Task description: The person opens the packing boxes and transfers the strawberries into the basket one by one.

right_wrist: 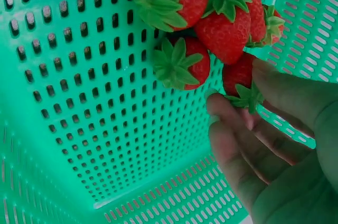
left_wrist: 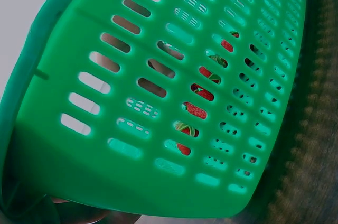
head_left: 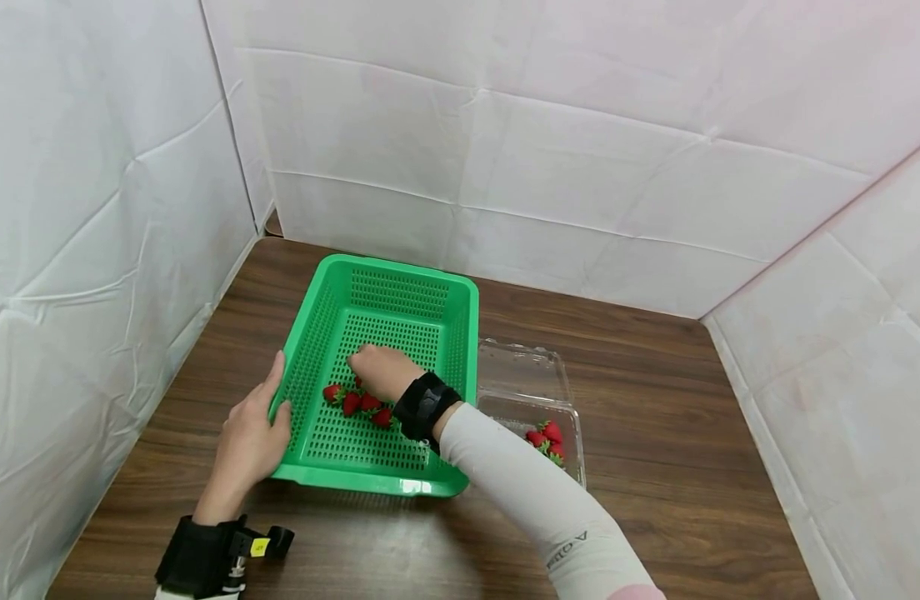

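L hand (head_left: 252, 442) grip curled round basket (head_left: 332, 321) rim; R hand (head_left: 381, 371) fingertips pinch strawberry (right_wrist: 240, 78).

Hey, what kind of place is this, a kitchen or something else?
Probably not a kitchen: more likely a staged recording booth. White sheets wall in a brown wooden table on three sides, and on it are only a green basket of strawberries and a clear clamshell box.

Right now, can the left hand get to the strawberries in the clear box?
Probably not without letting go. The left hand holds the basket's left rim, and the strawberries in the clear box lie beyond the basket's far side, with the right arm across the way.
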Tool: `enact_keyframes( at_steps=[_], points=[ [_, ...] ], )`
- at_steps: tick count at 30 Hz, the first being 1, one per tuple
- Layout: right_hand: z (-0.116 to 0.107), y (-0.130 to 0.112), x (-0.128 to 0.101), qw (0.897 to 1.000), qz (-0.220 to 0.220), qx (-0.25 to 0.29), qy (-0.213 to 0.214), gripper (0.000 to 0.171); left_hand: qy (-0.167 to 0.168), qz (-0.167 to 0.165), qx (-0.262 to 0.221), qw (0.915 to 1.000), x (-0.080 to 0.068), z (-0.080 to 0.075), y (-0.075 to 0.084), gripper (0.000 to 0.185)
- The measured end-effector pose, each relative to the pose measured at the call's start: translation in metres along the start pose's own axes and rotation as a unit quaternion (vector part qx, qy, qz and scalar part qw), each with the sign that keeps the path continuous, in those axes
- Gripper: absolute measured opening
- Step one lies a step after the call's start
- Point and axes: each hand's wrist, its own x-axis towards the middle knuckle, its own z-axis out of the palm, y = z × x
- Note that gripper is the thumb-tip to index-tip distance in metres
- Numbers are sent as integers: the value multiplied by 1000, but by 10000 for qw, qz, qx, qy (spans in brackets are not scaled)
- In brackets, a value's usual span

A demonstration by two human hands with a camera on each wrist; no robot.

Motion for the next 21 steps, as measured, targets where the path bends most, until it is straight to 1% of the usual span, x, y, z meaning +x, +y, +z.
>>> enact_keyframes(
  at_steps=[5,14,21],
  points=[
    [4,0,1,9999,-18,97,34,24,-46,-33,12,10000,0,0,0,69],
    [4,4,-3,9991,39,356,-239,25,27,15,39,10000,0,0,1,69],
    [2,7,-7,9973,155,567,-442,28,-22,-45,25,10000,0,0,0,69]
  ],
)
